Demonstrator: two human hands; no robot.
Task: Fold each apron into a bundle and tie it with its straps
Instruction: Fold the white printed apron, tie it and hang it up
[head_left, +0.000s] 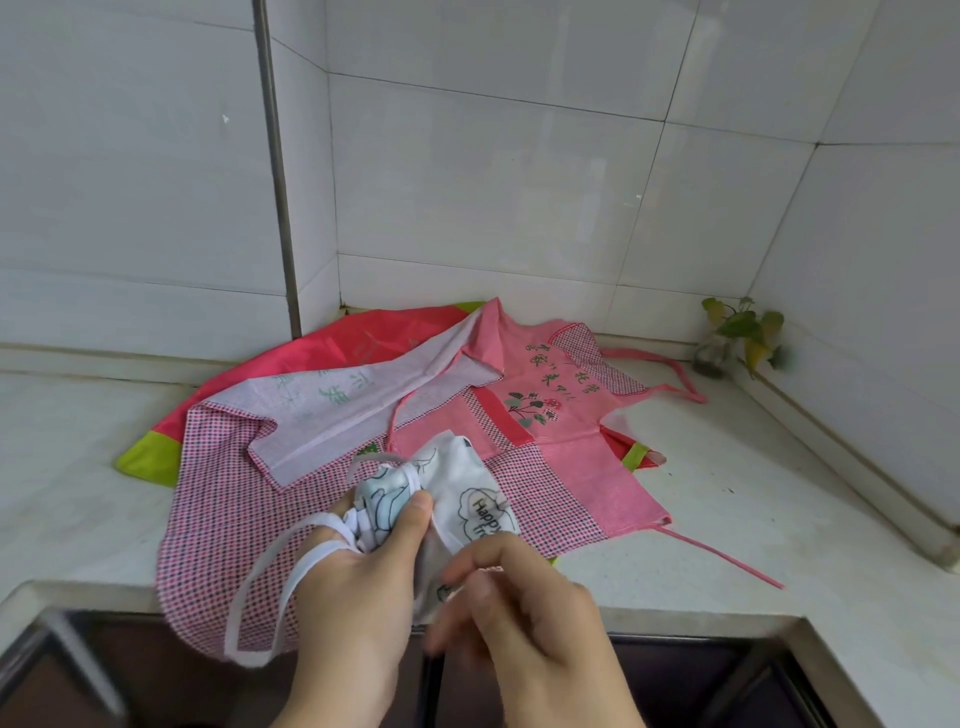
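bundle (457, 499): on top of spread aprons (561, 452), near front edge
plant (737, 332): far right corner of counter (753, 519)

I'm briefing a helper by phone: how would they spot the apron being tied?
On the pale counter before the tiled corner, pink aprons lie spread. Above their front edge, both hands hold a small bundle: the only white cloth, cartoon-printed, white straps looping off.

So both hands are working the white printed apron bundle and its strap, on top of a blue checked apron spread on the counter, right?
Not quite. The head view shows both hands, left hand and right hand, on the white printed apron bundle and its strap, but the checked apron beneath is pink, not blue.
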